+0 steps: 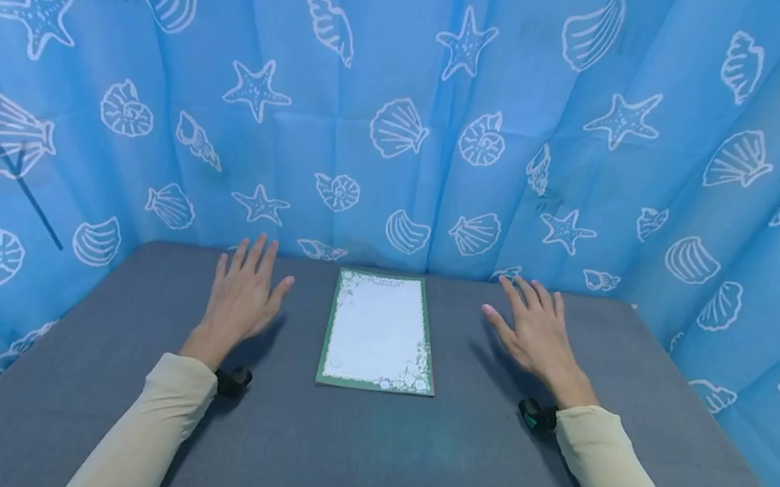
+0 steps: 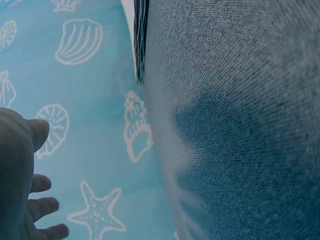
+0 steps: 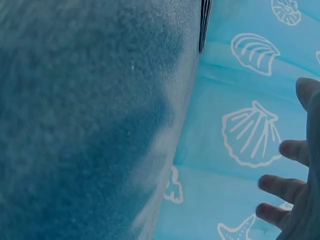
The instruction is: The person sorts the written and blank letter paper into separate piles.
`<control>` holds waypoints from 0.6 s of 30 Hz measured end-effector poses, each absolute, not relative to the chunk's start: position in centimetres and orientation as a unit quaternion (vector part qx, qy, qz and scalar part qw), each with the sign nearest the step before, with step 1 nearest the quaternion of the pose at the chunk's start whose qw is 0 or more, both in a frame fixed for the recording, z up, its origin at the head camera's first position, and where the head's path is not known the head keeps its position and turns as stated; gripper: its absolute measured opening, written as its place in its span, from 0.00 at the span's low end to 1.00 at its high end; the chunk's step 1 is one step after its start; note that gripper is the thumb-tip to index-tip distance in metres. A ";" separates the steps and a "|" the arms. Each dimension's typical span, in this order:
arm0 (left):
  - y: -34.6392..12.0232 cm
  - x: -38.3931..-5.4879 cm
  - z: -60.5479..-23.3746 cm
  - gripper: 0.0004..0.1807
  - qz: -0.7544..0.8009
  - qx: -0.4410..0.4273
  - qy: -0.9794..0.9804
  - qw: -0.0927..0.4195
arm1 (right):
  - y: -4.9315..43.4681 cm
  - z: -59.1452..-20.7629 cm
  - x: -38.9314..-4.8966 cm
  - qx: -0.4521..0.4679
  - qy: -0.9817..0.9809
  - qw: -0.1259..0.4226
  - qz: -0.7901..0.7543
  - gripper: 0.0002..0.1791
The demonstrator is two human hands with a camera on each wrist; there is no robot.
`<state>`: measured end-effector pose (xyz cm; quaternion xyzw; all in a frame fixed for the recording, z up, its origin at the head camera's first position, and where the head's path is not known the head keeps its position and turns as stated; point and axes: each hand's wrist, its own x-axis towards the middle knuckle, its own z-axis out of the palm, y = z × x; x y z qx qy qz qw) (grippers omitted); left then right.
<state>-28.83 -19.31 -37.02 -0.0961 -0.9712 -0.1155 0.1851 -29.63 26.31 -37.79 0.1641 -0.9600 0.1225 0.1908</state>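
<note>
A notepad or thin booklet (image 1: 379, 330) with a white page, a green border and printed flowers lies flat on the grey table between the hands. To its left, the left hand (image 1: 243, 294) is held palm down above the cloth, fingers straight and thumb spread toward the pad. On the other side the right hand (image 1: 534, 332) mirrors it, also palm down with straight fingers. Neither hand touches the pad or holds anything. In the left wrist view the pad's edge (image 2: 140, 40) shows at the top; the right wrist view catches its edge (image 3: 205, 22) too.
Grey cloth covers the table (image 1: 362, 468). Blue curtains (image 1: 397, 187) with white shells and starfish hang at the back and both sides, close to the table's far edge. A dark wrist strap device (image 1: 234, 381) sits on the left wrist, another (image 1: 537, 414) on the right.
</note>
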 end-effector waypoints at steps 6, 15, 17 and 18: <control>-18.8 -28.6 -37.2 0.32 -0.109 -0.110 -0.969 0.193 | 25.5 -38.0 -29.3 0.153 -0.962 0.176 0.140 0.31; -16.6 -28.2 -38.3 0.27 -0.209 -0.127 -0.962 0.125 | 23.2 -38.6 -28.8 0.180 -0.931 0.086 0.305 0.20; -16.2 -28.2 -38.6 0.28 -0.244 -0.138 -0.955 0.097 | 22.8 -38.8 -28.7 0.182 -0.926 0.070 0.325 0.20; -16.1 -28.2 -38.7 0.28 -0.260 -0.144 -0.951 0.083 | 22.5 -38.9 -28.6 0.182 -0.922 0.062 0.335 0.20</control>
